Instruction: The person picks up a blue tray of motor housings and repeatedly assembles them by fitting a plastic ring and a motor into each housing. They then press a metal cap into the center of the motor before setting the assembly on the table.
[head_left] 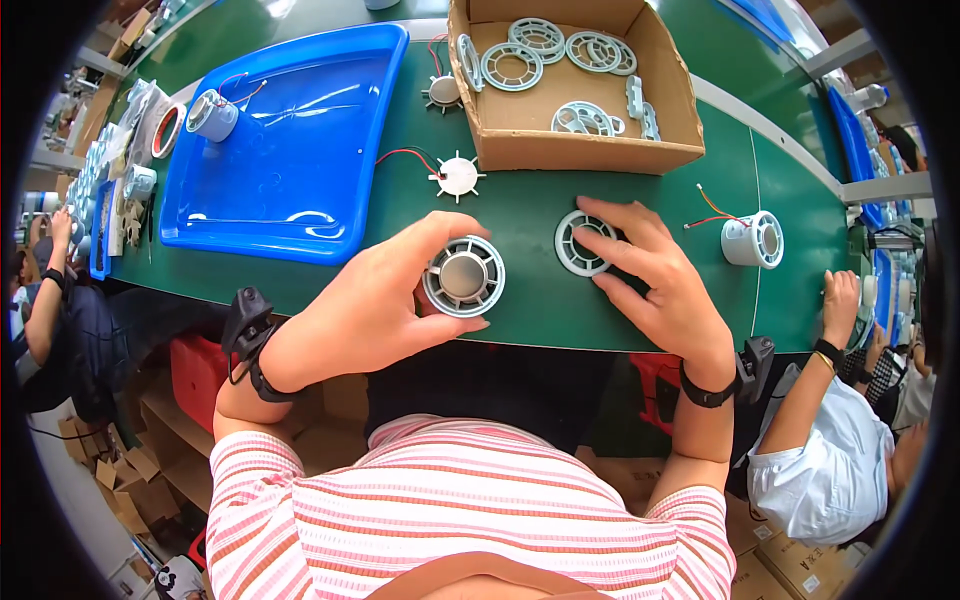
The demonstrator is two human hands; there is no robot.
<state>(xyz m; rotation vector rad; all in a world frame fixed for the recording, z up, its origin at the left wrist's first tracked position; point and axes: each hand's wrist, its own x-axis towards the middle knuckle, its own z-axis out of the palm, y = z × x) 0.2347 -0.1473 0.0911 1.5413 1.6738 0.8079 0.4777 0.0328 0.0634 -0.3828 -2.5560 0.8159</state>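
Observation:
My left hand (365, 305) grips a round spoked housing (465, 276) between thumb and fingers. A silver metal disc fills its middle, and the pale blue-grey rim faces up. To the right, my right hand (655, 270) has its fingers and thumb around a flat spoked plastic ring (568, 243) just above or on the green table; I cannot tell which. Through the ring's spokes the table shows. Beyond my hands lies a white disc with radial prongs (460, 177) and red and black wires. A similar pronged part (443, 92) with a silver centre is farther back.
A blue tray (265, 235) at left holds a white cylindrical motor unit (212, 116). A cardboard box (590, 153) with several spoked rings stands at the back. Another wired cylinder (752, 240) sits at right. Co-workers sit at both sides, one arm (838, 310) on the table's right.

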